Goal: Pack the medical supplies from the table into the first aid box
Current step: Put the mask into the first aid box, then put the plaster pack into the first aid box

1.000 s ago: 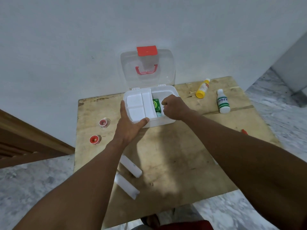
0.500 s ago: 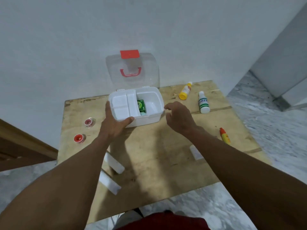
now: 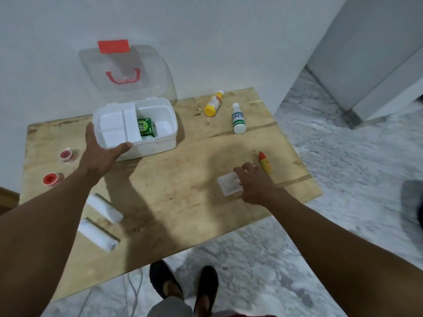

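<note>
The first aid box [image 3: 137,131] sits open at the back of the wooden worktop [image 3: 174,202] — a green pack [image 3: 145,129] lies inside it. The left hand [image 3: 100,154] rests flat on the box's front left corner, fingers spread. The right hand [image 3: 256,184] sits well to the right of the box, fingers on a small clear packet [image 3: 226,186] — whether its grip has closed, I cannot tell. Just beyond lies a small red-and-yellow tube [image 3: 265,162].
</note>
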The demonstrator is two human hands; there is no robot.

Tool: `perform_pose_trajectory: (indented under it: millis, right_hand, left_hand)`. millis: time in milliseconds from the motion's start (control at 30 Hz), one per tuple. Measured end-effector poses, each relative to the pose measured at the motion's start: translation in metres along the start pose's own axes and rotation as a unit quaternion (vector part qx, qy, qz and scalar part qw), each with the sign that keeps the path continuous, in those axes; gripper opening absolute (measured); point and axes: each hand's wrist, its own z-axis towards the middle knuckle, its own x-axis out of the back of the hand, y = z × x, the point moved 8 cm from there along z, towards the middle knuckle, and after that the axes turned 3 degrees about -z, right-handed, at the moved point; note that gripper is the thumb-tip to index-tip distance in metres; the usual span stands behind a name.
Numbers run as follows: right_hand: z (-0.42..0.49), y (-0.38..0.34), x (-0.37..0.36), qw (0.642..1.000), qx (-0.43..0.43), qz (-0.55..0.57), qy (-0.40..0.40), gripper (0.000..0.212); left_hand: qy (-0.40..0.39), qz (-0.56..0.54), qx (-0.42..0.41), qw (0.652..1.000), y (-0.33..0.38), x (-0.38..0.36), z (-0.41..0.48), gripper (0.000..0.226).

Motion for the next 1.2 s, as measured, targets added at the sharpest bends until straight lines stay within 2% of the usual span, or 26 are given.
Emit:
perform_pose_trajectory:
  millis: [100, 233, 400, 533, 700, 767, 833, 933, 1033, 1200]
  right_hand:
    - [0.004, 0.004, -0.003, 1.000, -0.002, -0.019, 0.017, 0.072]
    - [0.013, 0.006, 0.003, 0.998, -0.006, -0.043, 0.039, 0.057]
    - [0.012, 0.010, 0.008, 0.997, -0.027, -0.057, 0.041, 0.066]
    - [0.015, 0.004, 0.024, 0.998, -0.032, -0.017, 0.044, 0.062]
    - [0.026, -0.019, 0.078, 0.990, -0.039, 0.110, 0.079, 0.062]
    - [0.034, -0.032, 0.104, 0.979, -0.030, 0.161, 0.123, 0.062]
    - [0.042, -0.048, 0.126, 0.971, -0.010, 0.181, 0.156, 0.060]
    - [0.054, -0.076, 0.153, 0.967, 0.008, 0.193, 0.164, 0.057]
    - [0.066, -0.104, 0.168, 0.970, 0.024, 0.185, 0.156, 0.055]
    - [0.087, -0.134, 0.172, 0.985, 0.033, 0.105, 0.135, 0.055]
  left_hand:
    - [-0.001, -0.001, 0.010, 1.000, 0.000, 0.001, 0.000, 0.106]
    - [-0.002, 0.006, 0.000, 1.000, 0.003, 0.000, -0.001, 0.102]
    - [-0.010, 0.003, 0.011, 1.000, 0.003, 0.001, -0.005, 0.108]
    - [-0.019, 0.007, 0.041, 0.999, 0.003, 0.001, -0.008, 0.121]
    - [-0.021, 0.003, 0.040, 0.999, 0.005, -0.002, -0.012, 0.116]
    - [-0.019, -0.007, 0.033, 0.999, 0.007, -0.002, -0.013, 0.114]
    - [-0.014, -0.022, 0.022, 0.999, 0.009, -0.004, -0.013, 0.109]
    - [-0.012, -0.033, 0.033, 0.999, 0.008, -0.006, -0.014, 0.108]
    - [-0.014, -0.040, 0.025, 0.999, 0.008, -0.004, -0.013, 0.107]
    - [-0.018, -0.039, 0.038, 0.998, 0.005, -0.003, -0.014, 0.109]
